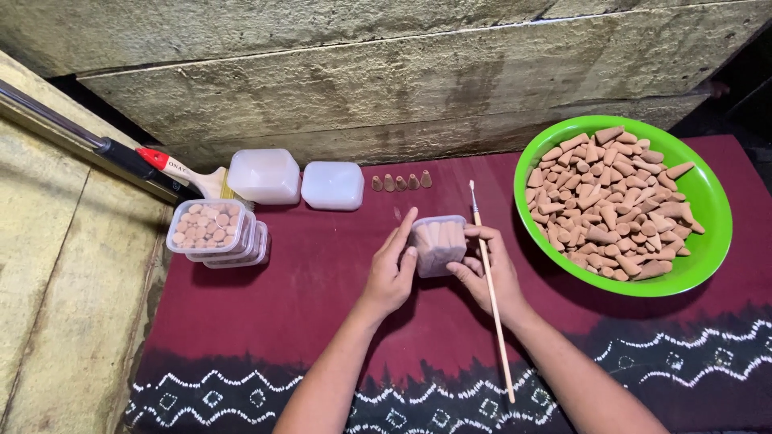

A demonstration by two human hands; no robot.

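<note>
Both hands hold a small clear plastic box point(438, 245) packed with brown cones, just above a maroon cloth point(322, 297). My left hand point(392, 269) presses on the box's left side with the fingers spread. My right hand point(489, 269) grips its right side and also carries a thin wooden brush point(492, 297) that slants across the hand, tip pointing away. A green bowl point(708, 201) heaped with brown cones point(611, 201) sits to the right.
A short row of loose cones point(400, 182) stands at the back. Two white lidded boxes point(265, 175) point(333, 186) sit behind; stacked clear boxes of cones point(213, 229) lie at left. A wide paintbrush point(181, 170) and a metal rod point(56, 120) rest on the wooden ledge.
</note>
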